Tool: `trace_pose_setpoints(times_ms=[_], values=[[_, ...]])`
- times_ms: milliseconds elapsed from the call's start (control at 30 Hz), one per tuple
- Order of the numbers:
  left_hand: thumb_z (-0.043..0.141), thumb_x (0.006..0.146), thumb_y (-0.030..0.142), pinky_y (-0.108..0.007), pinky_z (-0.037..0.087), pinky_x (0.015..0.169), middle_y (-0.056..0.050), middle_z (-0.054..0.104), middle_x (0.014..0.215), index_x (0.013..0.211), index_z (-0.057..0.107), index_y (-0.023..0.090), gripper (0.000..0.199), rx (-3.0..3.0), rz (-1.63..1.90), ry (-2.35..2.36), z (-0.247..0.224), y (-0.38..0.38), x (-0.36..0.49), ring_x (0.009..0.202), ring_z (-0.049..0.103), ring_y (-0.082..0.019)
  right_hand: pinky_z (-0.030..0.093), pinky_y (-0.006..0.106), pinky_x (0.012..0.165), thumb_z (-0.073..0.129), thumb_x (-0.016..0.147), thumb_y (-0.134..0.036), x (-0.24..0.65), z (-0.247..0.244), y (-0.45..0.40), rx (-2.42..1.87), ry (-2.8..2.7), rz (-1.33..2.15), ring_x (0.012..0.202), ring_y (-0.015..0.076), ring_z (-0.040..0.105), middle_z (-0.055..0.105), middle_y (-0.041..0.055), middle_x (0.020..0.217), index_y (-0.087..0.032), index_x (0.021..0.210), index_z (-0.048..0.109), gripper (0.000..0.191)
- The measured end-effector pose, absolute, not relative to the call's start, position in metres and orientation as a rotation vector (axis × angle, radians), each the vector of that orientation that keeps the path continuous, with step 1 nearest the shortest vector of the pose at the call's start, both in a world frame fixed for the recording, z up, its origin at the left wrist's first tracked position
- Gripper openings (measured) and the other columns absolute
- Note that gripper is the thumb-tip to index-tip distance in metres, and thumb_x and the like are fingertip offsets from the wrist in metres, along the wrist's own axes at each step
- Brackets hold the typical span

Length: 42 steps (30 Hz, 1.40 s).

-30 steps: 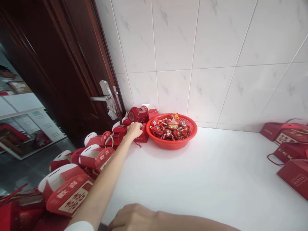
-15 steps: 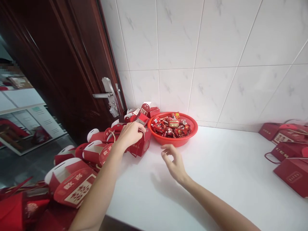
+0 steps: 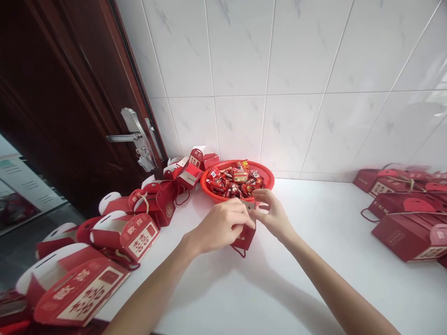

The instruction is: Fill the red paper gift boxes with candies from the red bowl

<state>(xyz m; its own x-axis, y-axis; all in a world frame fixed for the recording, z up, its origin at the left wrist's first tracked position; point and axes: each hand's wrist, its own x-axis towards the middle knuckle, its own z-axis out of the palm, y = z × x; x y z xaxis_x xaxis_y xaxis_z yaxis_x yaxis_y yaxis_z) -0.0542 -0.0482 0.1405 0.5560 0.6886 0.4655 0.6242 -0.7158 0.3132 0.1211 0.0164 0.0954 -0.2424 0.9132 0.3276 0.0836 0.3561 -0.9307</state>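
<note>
A small red paper gift box (image 3: 247, 236) with a cord handle is on the white table in front of the basket. My left hand (image 3: 223, 224) is closed over its top and left side, hiding much of it. From the right, my right hand (image 3: 275, 216) has its curled fingers and thumb at the box's upper edge. Just behind both hands sits a red plastic basket (image 3: 268, 179), filled with red-wrapped candies (image 3: 234, 180).
Several open red gift boxes (image 3: 139, 239) line the table's left side, up to the wall. More red boxes (image 3: 408, 236), with flaps folded over, stand at the right. A dark wooden door (image 3: 70, 93) is at the left, and a tiled wall (image 3: 240, 130) rises behind the white table (image 3: 314, 260).
My left hand has brought a gift box from the row at left to the front of the basket. My right hand has moved up to that box. The view has turned right.
</note>
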Motion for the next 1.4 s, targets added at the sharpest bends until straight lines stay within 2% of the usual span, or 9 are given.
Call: trace_pose_setpoints(times_ms=[133,333,500,567,667,767,867,1133,1400], values=[[0.051,0.085,0.0,-0.025,0.049,0.078,-0.001,0.072,0.084,0.082,0.077,0.022,0.034,2.646,0.604,1.027,0.135,-0.049,-0.053,0.084,0.062,-0.015,0.052,0.039,0.082,0.058,0.06,-0.013,0.131,0.093,0.026,-1.017,-1.793,1.072,0.101,0.0238,0.065,0.068,0.0063,0.111,-0.023,0.098,0.059,0.038],[0.059,0.087,0.014,-0.022,0.047,0.069,-0.001,0.073,0.085,0.075,0.075,0.019,0.02,2.46,0.345,1.071,0.149,-0.053,-0.066,0.076,0.066,-0.013,0.05,0.031,0.073,0.045,0.061,-0.011,0.136,0.091,0.029,-0.884,-1.978,1.056,0.085,0.0187,0.062,0.06,0.0002,0.081,-0.022,0.073,0.048,0.016],[0.052,0.091,0.017,-0.023,0.052,0.075,-0.002,0.073,0.104,0.103,0.075,0.021,0.026,2.384,0.395,1.317,0.156,-0.049,-0.076,0.087,0.069,-0.016,0.048,0.029,0.072,0.041,0.066,-0.008,0.135,0.097,0.027,-0.899,-2.034,1.033,0.08,0.0166,0.062,0.061,-0.0003,0.079,-0.022,0.072,0.049,0.018],[0.056,0.086,0.015,-0.025,0.054,0.085,-0.004,0.068,0.124,0.119,0.071,0.025,0.037,2.409,0.355,1.38,0.156,-0.051,-0.078,0.104,0.068,-0.02,0.048,0.03,0.074,0.043,0.07,-0.007,0.136,0.101,0.021,-0.916,-2.091,1.005,0.085,0.0174,0.063,0.065,0.0006,0.086,-0.022,0.077,0.052,0.019],[0.061,0.079,0.012,-0.033,0.049,0.105,-0.004,0.051,0.15,0.13,0.064,0.029,0.055,2.463,0.278,1.458,0.155,-0.057,-0.08,0.135,0.053,-0.028,0.047,0.031,0.076,0.051,0.073,-0.006,0.137,0.107,0.01,-1.005,-2.252,0.902,0.089,0.0191,0.063,0.068,0.0026,0.104,-0.023,0.1,0.058,0.032],[0.06,0.077,0.01,-0.038,0.044,0.113,-0.003,0.036,0.162,0.137,0.059,0.032,0.064,2.445,0.233,1.517,0.153,-0.063,-0.083,0.147,0.039,-0.029,0.044,0.03,0.072,0.058,0.073,-0.006,0.136,0.11,0.0,-1.097,-2.425,0.832,0.09,0.0209,0.063,0.067,0.0058,0.118,-0.025,0.131,0.05,0.062],[0.058,0.076,0.008,-0.041,0.039,0.118,0.0,0.024,0.167,0.143,0.053,0.034,0.072,2.439,0.205,1.508,0.151,-0.064,-0.089,0.153,0.026,-0.029,0.042,0.029,0.068,0.062,0.074,-0.007,0.134,0.112,-0.005,-1.154,-2.488,0.819,0.088,0.0219,0.064,0.068,0.0076,0.116,-0.024,0.141,0.043,0.072],[0.061,0.078,0.013,-0.048,0.03,0.121,0.0,0.017,0.17,0.151,0.042,0.038,0.08,2.43,0.133,1.374,0.152,-0.056,-0.095,0.156,0.012,-0.031,0.049,0.032,0.072,0.07,0.074,-0.017,0.15,0.128,-0.006,-1.063,-2.41,0.995,0.088,0.0231,0.065,0.072,0.0035,0.093,-0.025,0.114,0.064,0.041],[0.07,0.077,0.031,-0.046,0.036,0.117,-0.005,0.025,0.167,0.149,0.048,0.035,0.076,2.249,0.07,1.356,0.14,-0.03,-0.093,0.151,0.03,-0.035,0.053,0.03,0.062,0.073,0.068,-0.024,0.17,0.12,0.021,-1.008,-2.367,1.042,0.078,0.0208,0.066,0.069,0.004,0.09,-0.025,0.101,0.072,0.032]])
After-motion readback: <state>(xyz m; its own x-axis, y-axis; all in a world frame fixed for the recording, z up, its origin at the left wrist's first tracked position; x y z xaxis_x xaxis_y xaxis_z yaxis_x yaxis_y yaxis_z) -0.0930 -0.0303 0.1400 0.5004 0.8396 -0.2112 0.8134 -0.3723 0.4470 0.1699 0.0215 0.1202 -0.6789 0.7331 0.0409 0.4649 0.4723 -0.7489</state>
